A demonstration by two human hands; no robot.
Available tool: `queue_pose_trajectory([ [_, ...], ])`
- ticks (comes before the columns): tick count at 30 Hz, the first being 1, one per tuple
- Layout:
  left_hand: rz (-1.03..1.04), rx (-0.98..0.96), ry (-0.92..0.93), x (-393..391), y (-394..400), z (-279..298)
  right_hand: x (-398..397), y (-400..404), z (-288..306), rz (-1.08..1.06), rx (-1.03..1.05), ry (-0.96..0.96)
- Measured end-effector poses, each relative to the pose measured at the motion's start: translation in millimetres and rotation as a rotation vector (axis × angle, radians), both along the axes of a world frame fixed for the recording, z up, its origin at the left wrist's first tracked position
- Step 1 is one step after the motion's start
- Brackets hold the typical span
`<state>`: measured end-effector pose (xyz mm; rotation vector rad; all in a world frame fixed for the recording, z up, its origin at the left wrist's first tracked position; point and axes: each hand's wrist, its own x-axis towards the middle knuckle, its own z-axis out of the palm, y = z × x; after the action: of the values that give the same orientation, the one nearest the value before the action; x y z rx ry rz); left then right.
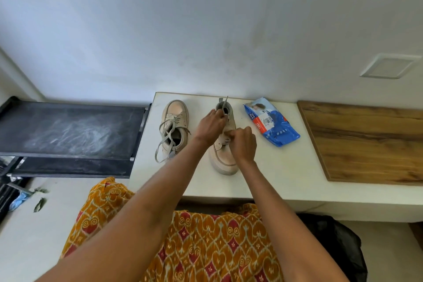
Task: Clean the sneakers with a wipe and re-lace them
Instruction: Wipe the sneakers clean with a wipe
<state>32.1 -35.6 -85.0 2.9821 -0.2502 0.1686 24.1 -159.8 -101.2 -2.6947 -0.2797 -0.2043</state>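
Two beige sneakers sit on a white table. The left hand (211,125) grips the collar of the right sneaker (225,144), steadying it. The right hand (242,142) pinches its lace (225,101) near the eyelets. The left sneaker (174,126) lies just beside, loosely laced; a wipes packet (272,121) rests near. A hard tug could likely drag the sneaker or fray the lace.

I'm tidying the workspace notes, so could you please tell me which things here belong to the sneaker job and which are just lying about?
Belongs to the job:
- sneaker being worked on, held by the left hand and right hand
- other sneaker, laces loose
- blue wipes pack

Just lying about:
- wooden board
- dark rack
- black bag
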Motion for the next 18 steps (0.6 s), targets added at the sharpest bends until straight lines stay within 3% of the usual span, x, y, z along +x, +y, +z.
queue_pose_trajectory([
  [5, -0.022, -0.033, 0.015, 1, 6, -3, -45, -14, -20, 0.206, -0.220, -0.092],
  [9, -0.008, -0.066, 0.016, 0, 7, -6, -43, -24, -8, 0.172, 0.034, 0.164],
  [13, -0.015, -0.099, 0.025, -3, 7, -6, -25, -21, 3, 0.074, 0.138, 0.129],
  [18, -0.027, -0.095, 0.050, 0, 11, -4, -37, -8, -4, 0.130, -0.231, 0.042],
])
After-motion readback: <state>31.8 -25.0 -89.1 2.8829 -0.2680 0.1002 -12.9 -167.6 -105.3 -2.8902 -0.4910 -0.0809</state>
